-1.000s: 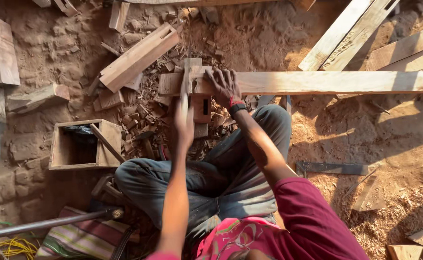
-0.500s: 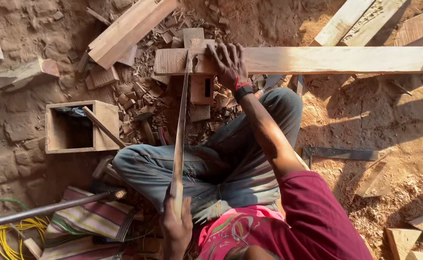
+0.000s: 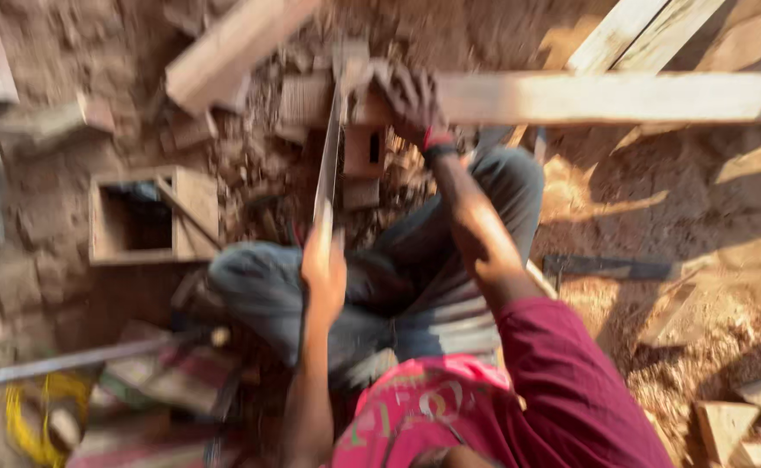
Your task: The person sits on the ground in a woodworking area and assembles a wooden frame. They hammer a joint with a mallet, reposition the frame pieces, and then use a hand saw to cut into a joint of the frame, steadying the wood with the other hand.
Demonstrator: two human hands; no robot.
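I sit on the dirt ground with my knees bent. My left hand [image 3: 324, 270] grips the handle end of a long hand saw [image 3: 329, 158], whose blade runs away from me to a pale wooden plank [image 3: 605, 97]. That plank lies crosswise in front of my knees. My right hand [image 3: 406, 94] is pressed flat on the plank just right of the saw blade. The picture is blurred by motion.
An open wooden box [image 3: 151, 217] sits to the left. Loose boards [image 3: 229, 48] and offcuts lie at the top left, more planks [image 3: 649, 30] at the top right. A metal rod [image 3: 68, 360] and yellow cord [image 3: 29, 416] lie at the lower left. Sawdust covers the ground on the right.
My left hand has pushed the saw forward toward the plank after pulling it back near my body. My right hand stays on the plank.
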